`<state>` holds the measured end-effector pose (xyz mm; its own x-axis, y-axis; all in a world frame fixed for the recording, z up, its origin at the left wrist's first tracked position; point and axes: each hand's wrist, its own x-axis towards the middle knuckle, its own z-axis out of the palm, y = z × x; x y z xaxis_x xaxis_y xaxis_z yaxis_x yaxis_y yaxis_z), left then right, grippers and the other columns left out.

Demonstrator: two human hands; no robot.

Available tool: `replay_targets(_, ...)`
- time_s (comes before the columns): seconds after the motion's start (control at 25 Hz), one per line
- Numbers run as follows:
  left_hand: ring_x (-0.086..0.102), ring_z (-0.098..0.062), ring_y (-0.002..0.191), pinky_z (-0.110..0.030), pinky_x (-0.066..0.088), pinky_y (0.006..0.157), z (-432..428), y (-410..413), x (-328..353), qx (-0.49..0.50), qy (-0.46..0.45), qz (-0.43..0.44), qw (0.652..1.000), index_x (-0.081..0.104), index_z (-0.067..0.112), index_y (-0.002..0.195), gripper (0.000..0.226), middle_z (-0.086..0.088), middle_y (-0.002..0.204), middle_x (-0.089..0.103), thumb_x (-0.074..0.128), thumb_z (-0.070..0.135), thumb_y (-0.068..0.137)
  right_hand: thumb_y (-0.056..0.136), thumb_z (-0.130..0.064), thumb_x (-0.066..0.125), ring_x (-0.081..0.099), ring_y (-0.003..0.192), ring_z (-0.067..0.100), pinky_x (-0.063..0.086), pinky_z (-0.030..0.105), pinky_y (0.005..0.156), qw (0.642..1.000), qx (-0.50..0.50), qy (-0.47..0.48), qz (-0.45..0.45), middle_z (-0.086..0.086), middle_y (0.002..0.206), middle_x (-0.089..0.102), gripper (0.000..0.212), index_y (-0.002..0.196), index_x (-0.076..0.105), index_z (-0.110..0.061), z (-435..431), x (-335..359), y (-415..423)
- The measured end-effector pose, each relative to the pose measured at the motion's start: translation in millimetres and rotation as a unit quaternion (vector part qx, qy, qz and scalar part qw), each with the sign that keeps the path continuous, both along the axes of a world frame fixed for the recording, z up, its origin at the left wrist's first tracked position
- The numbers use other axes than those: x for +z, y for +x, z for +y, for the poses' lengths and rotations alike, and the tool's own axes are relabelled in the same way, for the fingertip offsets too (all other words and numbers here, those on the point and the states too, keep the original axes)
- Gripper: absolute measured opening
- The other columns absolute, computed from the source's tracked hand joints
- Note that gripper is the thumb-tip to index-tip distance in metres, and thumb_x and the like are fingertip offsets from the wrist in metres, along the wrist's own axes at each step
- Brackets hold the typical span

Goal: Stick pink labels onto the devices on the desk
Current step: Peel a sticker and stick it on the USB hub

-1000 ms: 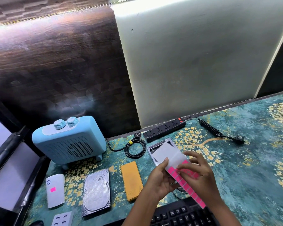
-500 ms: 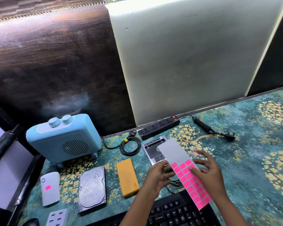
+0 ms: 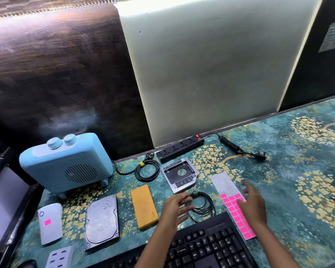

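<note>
Far left, lower part of frame: the white device [image 3: 49,223] lay flat on the desk mat [image 3: 298,171], w/ one pink label [image 3: 47,222] stuck on its top face. Btm-left corner: a grey multi-port charger [image 3: 59,257], partly cut by the frame edge. Above those, the blue heater [image 3: 66,163] stood upright at the back, two knobs on top. Its black cord [image 3: 147,169] sat coiled just to its right.

Moving right, the hard drive [image 3: 102,222] lay flat, metal face up. The orange power bank [image 3: 144,206] lay flat beside it, the two apart.

Ctr frame: the left hand [image 3: 175,206] was palm down, forearm running up from the btm edge. Its fingers [image 3: 182,199] were spread apart and blurred, gripping nothing. It hung over a loose coil of thin black cable [image 3: 203,205]; touching or not, couldn't tell.

Above that sat the silver drive caddy [image 3: 180,175], a shallow tray w/ mat pattern showing through its round cutout. Behind it the black pwr strip [image 3: 180,147] ran along the wall, its lead going right to a plug [image 3: 259,156]. Btm ctr: the black keyboard [image 3: 201,246] lay under both forearms.

Right of ctr: the label sheet [image 3: 231,205] lay flat on the mat, grey bare backing at its upper end, rows of pink squares lower down, its lower part just beside the keyboard. The right hand [image 3: 252,204] was palm down over the sheet's right edge. Fingers were straight, spread apart, clamped on nothing. Contact w/ the sheet: couldn't tell.
</note>
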<state>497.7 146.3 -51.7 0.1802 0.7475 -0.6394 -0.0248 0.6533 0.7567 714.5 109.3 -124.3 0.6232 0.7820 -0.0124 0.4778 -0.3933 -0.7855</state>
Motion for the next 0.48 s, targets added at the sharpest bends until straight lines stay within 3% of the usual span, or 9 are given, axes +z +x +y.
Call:
replay_targets(0.16, 0.065, -0.018, 0.082, -0.032, 0.044, 0.073, -3, -18, 1, 0.016, 0.031, 0.014, 0.999, 0.062, 0.018, 0.092, 0.019, 0.001, 0.092, 0.066, 0.044, 0.019, 0.096, 0.072, 0.011, 0.063, 0.056, 0.101, 0.036, 0.048, 0.042, 0.081, 0.998, 0.030, 0.034, -0.047, 0.019, 0.116, 0.055, 0.051, 0.119, 0.053, -0.007, 2, 5, -21)
replay_targets(0.48, 0.063, -0.019, 0.076, -0.031, 0.047, 0.068, -12, -110, 5, 0.081, 0.047, 0.011, 0.996, 0.060, 0.014, 0.090, 0.016, -0.001, 0.088, 0.065, 0.045, 0.015, 0.095, 0.078, 0.001, 0.062, 0.056, 0.093, 0.024, 0.044, 0.032, 0.073, 0.988, 0.108, 0.084, 0.075, 0.005, 0.103, 0.055, 0.038, 0.112, 0.056, -0.017, 14, 32, -135)
